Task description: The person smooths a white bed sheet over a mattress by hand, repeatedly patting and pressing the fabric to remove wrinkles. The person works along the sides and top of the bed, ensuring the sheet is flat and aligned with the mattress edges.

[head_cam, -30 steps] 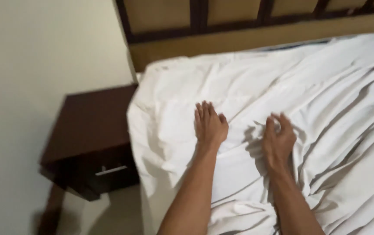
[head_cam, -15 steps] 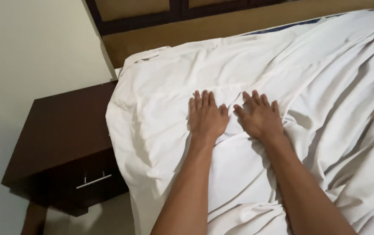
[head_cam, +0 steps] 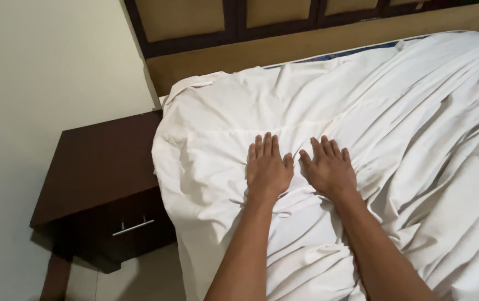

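- Two hands flat on the white sheet (head_cam: 362,111), near the bed's left edge, short of the head-end corner.
- Left hand (head_cam: 268,169): palm down, fingers together and extended, gripping nothing.
- Right hand (head_cam: 330,169): palm down, fingers slightly spread, thumb nearly touching the left thumb.
- Sheet rumpled, hangs over the left edge.
- Dark nightstand (head_cam: 103,167) just beside that edge; drawer (head_cam: 133,226) closed, contents hidden.
- Headboard (head_cam: 239,22) behind.

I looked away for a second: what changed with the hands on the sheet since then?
The right hand, bunched on the white sheet a second ago, has opened and lies flat beside the left hand. Left hand stayed flat; the nightstand is as before.
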